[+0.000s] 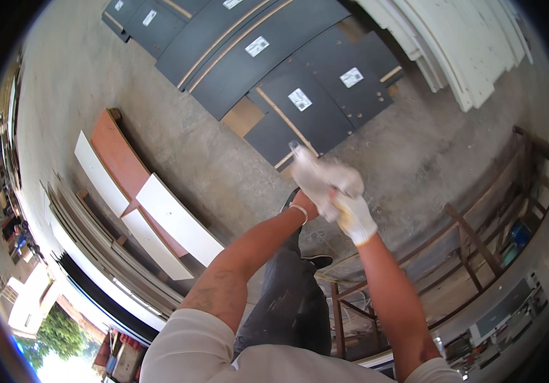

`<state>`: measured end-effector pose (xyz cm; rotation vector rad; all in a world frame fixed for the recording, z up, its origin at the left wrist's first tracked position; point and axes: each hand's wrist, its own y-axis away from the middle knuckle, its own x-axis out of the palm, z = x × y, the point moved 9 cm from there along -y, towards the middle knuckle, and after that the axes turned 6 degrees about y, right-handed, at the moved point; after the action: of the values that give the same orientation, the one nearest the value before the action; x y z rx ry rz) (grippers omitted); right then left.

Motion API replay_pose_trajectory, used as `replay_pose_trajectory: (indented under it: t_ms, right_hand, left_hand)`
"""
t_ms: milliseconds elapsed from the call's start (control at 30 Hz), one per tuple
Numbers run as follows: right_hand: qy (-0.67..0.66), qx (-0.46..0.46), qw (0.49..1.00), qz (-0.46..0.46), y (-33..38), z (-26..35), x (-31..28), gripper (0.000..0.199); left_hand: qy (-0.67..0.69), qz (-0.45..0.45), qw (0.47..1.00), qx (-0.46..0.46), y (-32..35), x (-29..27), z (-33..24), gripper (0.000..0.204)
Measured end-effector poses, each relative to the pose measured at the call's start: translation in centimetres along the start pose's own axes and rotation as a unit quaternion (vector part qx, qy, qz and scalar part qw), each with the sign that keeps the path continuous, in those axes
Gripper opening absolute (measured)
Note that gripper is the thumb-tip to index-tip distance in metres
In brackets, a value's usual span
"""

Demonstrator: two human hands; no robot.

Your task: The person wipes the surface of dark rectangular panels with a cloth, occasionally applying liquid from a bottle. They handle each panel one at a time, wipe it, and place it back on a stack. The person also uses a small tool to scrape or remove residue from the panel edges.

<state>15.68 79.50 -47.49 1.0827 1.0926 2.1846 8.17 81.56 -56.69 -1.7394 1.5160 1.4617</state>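
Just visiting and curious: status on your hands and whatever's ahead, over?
Left hand: partly covered by white glove, blurred. Right hand: gloved, against left; grip unclear. Dark panels: on floor beyond.

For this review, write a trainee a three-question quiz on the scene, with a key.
1. Which arm wears the band? A: right. B: left.
2. True or false: the dark panels bear white labels.
3. Fill in: the right hand wears a white ____.

Key: 1: B, the left arm. 2: True. 3: Glove.
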Motion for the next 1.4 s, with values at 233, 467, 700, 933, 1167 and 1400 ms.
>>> replay_pose_trajectory:
  t_ms: [233,467,700,933,1167,1400]
  right_hand:
    - [0.704,0.093,0.683,-0.169,26.9,-23.1,-25.2,0.04]
    - [-0.237,0.106,0.87,-0.42,51.9,-51.1,-25.9,0.044]
    - [-0.494,-0.179,0.806,-0.274,55.3,-51.1,-19.3,0.027]
    - [-0.571,-0.517,0.588,-0.248,65.3,-45.6,-14.9,0.051]
    - [-0.754,-0.482,0.327,-0.303,63.6,-56.6,-7.7,0.068]
    - [-0.779,-0.509,0.144,-0.337,58.3,-60.5,-2.1,0.069]
  left_hand:
    - [0.091,0.433,0.872,-0.207,15.9,5.0,3.1,0.037]
    - [-0.005,0.361,0.913,-0.19,14.7,-2.2,0.2,0.035]
    - [-0.086,0.305,0.948,-0.04,11.5,-7.1,-19.3,0.034]
    - [0.003,0.276,0.89,0.363,16.9,-2.0,-52.8,0.033]
    - [0.005,0.309,0.769,0.559,34.9,-1.3,-68.0,0.034]
    - [-0.014,0.071,0.832,0.549,30.5,-1.7,-79.5,0.056]
